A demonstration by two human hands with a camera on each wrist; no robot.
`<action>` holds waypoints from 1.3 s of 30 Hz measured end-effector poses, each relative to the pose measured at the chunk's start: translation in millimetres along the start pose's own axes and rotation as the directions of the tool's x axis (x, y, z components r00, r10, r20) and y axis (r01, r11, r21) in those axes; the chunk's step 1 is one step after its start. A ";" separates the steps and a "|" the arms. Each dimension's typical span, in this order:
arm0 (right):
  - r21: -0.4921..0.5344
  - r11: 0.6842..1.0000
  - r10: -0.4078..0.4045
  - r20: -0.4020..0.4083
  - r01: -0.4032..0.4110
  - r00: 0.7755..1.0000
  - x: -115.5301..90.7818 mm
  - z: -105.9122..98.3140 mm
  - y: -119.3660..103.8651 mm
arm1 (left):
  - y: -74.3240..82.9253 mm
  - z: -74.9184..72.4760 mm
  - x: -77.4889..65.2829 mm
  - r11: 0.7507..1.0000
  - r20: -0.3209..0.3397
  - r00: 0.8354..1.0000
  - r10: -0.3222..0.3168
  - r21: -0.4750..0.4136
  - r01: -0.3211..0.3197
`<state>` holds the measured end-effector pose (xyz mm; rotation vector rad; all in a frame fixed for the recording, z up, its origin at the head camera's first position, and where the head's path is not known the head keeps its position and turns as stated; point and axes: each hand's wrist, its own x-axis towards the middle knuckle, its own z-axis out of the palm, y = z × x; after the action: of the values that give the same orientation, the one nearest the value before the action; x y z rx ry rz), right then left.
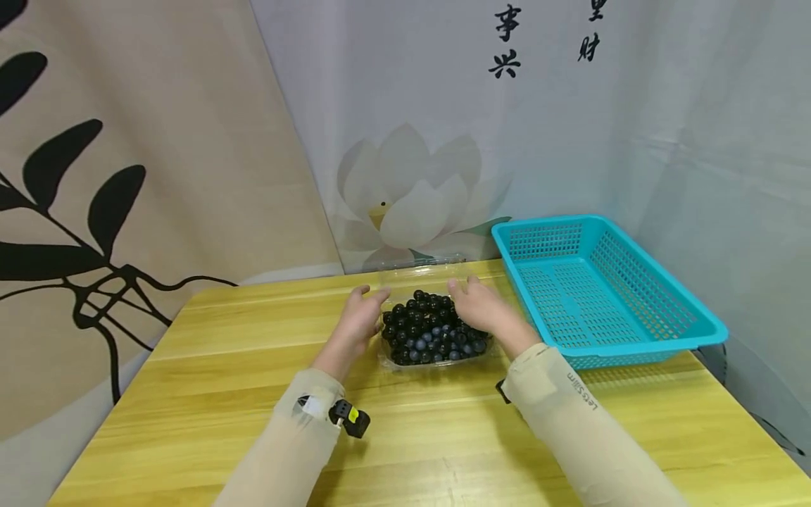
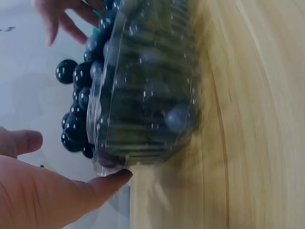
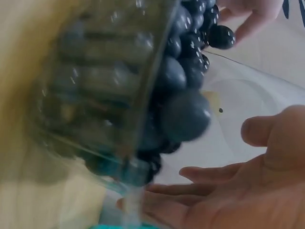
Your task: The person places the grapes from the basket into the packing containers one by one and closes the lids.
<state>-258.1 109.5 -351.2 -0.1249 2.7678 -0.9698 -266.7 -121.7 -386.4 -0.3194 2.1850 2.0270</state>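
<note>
A clear plastic clamshell box [image 1: 395, 365] heaped with dark, glossy round fruits [image 1: 424, 317] like grapes rests on the wooden table, its transparent lid [image 1: 421, 271] raised at the back. My left hand [image 1: 359, 318] is at the box's left side; in the left wrist view a fingertip [image 2: 121, 176] touches the box near its rim. Over on the right side is my right hand [image 1: 479, 307], partly above the fruits. Its fingers [image 3: 209, 174] look extended in the right wrist view, some of them beside the box wall. Neither hand visibly grips the box.
A turquoise plastic basket [image 1: 570, 301] with perforated sides stands to the right of the box, close to my right forearm. Behind the wooden table [image 1: 253, 366] hangs a printed curtain [image 1: 412, 91]. A dark cable [image 1: 773, 429] runs beyond the table's right edge.
</note>
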 end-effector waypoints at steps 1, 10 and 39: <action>0.015 1.000 0.001 0.003 -0.001 1.000 0.9 1.3 1.8 | -0.1 0.9 0.3 1.000 -0.003 1.000 0.000 -0.015 0.000; 0.108 0.994 0.017 0.014 -0.018 1.000 1.7 3.5 8.6 | -0.5 -8.6 -2.7 0.995 0.030 0.999 -0.010 -0.097 0.013; 0.068 0.998 -0.011 0.032 0.009 0.999 -5.0 14.1 1.5 | 2.4 -57.9 -7.9 0.989 0.089 0.993 -0.080 -0.120 0.090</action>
<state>-250.2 102.8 -362.0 -0.1433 2.7037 -1.0531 -257.4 -178.7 -377.5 -0.3295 1.9667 2.0943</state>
